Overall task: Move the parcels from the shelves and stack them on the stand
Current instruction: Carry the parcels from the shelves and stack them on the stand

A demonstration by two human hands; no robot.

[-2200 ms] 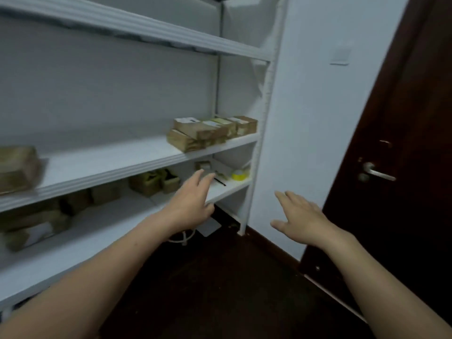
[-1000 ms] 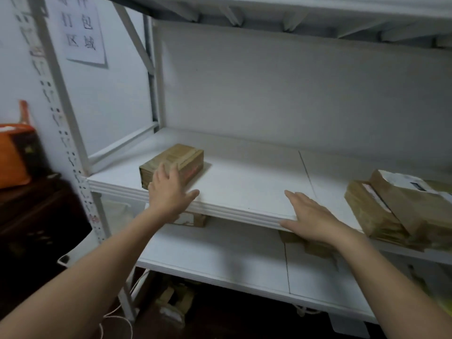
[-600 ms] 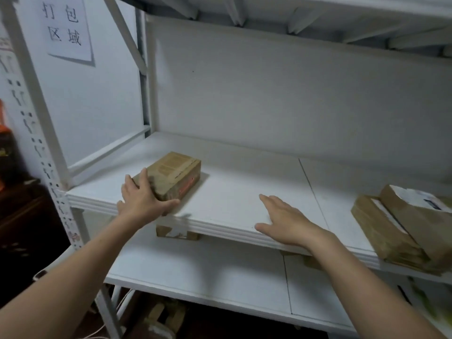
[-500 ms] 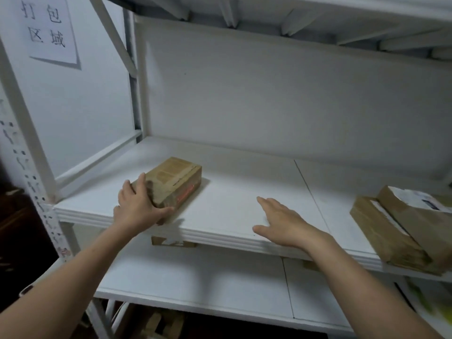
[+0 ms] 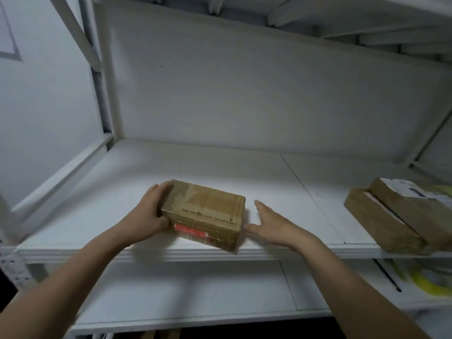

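Observation:
A brown taped cardboard parcel (image 5: 206,214) with a red label on its front side lies near the front edge of the white middle shelf (image 5: 146,182). My left hand (image 5: 146,214) grips its left end, fingers curled over the far corner and thumb at the near side. My right hand (image 5: 271,225) hovers just right of the parcel with fingers straight and spread, a small gap between it and the box. The stand is out of view.
More brown parcels (image 5: 396,216) are stacked at the shelf's right end. The lower shelf (image 5: 183,297) holds a yellow tape roll (image 5: 430,282) and a black pen (image 5: 386,275) at the right. A white upright post (image 5: 102,77) stands at the left.
My left hand has pulled the parcel toward the shelf's front edge and turned it. My right hand has come closer to its right end. The view has moved nearer the shelf.

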